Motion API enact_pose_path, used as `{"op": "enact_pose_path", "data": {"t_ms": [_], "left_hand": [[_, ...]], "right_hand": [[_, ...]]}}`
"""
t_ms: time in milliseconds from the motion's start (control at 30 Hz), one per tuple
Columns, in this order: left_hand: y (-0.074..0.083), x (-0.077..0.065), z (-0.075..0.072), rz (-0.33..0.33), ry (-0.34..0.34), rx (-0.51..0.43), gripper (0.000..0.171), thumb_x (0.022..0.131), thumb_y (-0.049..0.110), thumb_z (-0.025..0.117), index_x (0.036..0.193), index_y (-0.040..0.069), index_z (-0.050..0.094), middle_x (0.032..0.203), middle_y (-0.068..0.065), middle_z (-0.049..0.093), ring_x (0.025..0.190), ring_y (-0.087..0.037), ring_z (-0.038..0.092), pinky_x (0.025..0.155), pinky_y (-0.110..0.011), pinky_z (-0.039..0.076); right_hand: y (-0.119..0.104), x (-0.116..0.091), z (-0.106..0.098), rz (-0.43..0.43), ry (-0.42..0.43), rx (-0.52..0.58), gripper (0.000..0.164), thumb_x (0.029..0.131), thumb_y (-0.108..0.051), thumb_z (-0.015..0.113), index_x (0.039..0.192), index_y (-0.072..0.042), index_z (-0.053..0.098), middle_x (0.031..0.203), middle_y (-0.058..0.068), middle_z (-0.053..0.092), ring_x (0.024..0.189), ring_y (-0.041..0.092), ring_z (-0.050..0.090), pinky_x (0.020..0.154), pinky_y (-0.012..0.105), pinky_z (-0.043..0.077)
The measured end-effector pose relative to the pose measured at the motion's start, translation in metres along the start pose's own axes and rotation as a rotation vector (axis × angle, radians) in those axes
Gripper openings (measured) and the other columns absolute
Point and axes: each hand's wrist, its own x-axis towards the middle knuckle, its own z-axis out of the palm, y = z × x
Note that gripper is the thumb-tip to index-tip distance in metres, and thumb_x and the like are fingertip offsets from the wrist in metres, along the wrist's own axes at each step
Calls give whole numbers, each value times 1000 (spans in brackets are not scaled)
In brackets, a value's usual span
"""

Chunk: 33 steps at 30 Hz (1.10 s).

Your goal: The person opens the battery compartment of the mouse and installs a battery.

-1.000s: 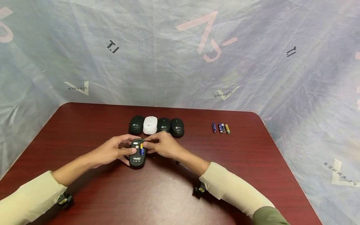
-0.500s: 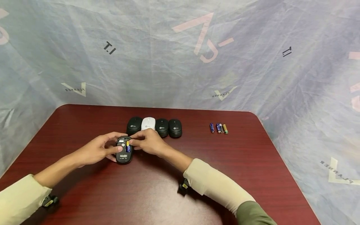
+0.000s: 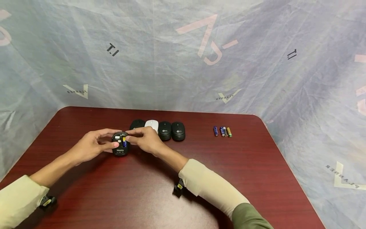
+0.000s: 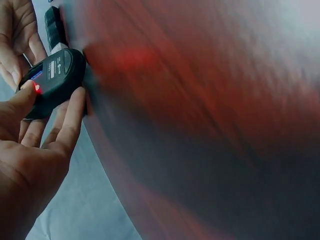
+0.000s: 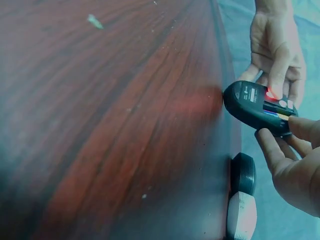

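Observation:
A black computer mouse (image 3: 120, 149) is held underside up, tilted toward me, with its battery bay uncovered. My left hand (image 3: 90, 146) grips its left side, thumb on the underside and fingers behind. A blue and yellow battery (image 3: 124, 142) lies in the bay. My right hand (image 3: 147, 140) holds the mouse's right edge, thumb on the battery's yellow end and fingers beneath, as the right wrist view shows. Red light glows beside my left thumb (image 4: 24, 97) in the left wrist view.
Behind the hands stands a row of mice: a black mouse (image 3: 138, 124), a white mouse (image 3: 152, 124), and two more black ones, the rightmost mouse (image 3: 178, 131) included. Several batteries (image 3: 223, 131) lie at the back right of the red-brown table (image 3: 243, 165). A grey cloth (image 3: 128, 70) hangs behind.
Both hands have carried the mouse left and farther back, and it tilts more toward me. The right thumb stays on the battery. A red glow now shows on the table below the mouse.

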Motion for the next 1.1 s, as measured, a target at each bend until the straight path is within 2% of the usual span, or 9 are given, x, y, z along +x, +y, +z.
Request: {"op": "enact_pose_path", "data": {"t_ms": [200,367,433,500,667,800,900,967,1100], "left_hand": [[-3,-2,-10,22,75,110,50,104,15,84,152,8,69,133,-24,79,96,-5,81,78,-29,70],[-7,-3,-17,89,140,120,47,99,13,89,143,9,76,123,9,84,103,6,78,81,-16,65],[-10,-3,-20,114,143,84,47,96,7,91,140,5,77,120,22,82,107,10,77,84,-13,64],[-13,-4,-23,134,135,58,46,93,1,91,137,1,78,121,27,80,110,12,76,85,-12,63],[-19,-5,-29,185,94,1,41,88,-10,90,127,-6,79,128,23,81,115,11,75,87,-13,65],[-22,-8,-32,168,55,-20,41,85,-10,93,124,-6,80,129,22,81,115,9,76,88,-15,65],[-26,-11,-34,150,26,-7,44,82,-9,95,123,-5,80,130,24,79,116,10,74,90,-14,65],[-30,-12,-35,172,10,56,46,80,-8,97,122,0,81,135,19,78,119,15,70,93,-10,62],[-38,-11,-36,274,-4,229,54,72,-9,101,116,15,80,143,-5,77,128,25,56,96,-5,58]], "right_hand": [[-1,8,7,-94,42,-143,29,100,-22,89,129,-17,87,127,2,86,108,-6,68,91,12,57],[-3,14,9,-165,6,-192,31,100,-21,89,130,-17,87,127,2,86,107,-7,73,90,11,57],[-5,15,11,-178,-32,-196,31,100,-18,89,131,-15,86,127,4,86,104,-6,75,87,9,57],[-5,15,13,-182,-61,-211,30,100,-17,88,131,-15,86,126,5,86,103,-5,77,86,9,58],[-6,13,22,-156,-76,-292,31,101,-23,88,132,-18,86,125,0,87,109,-3,79,89,8,57],[-5,11,28,-120,-67,-393,34,100,-30,89,133,-22,86,128,-5,86,117,-4,77,94,8,56],[-5,10,30,-113,-88,-455,34,101,-32,89,134,-24,86,129,-7,85,113,-4,75,95,9,55],[-5,9,31,-122,-124,-517,36,101,-32,88,136,-25,84,132,-7,84,112,-5,75,96,9,54],[-5,6,30,-148,-237,-705,45,105,-38,84,149,-29,76,148,-10,76,127,-4,72,109,10,53]]}}
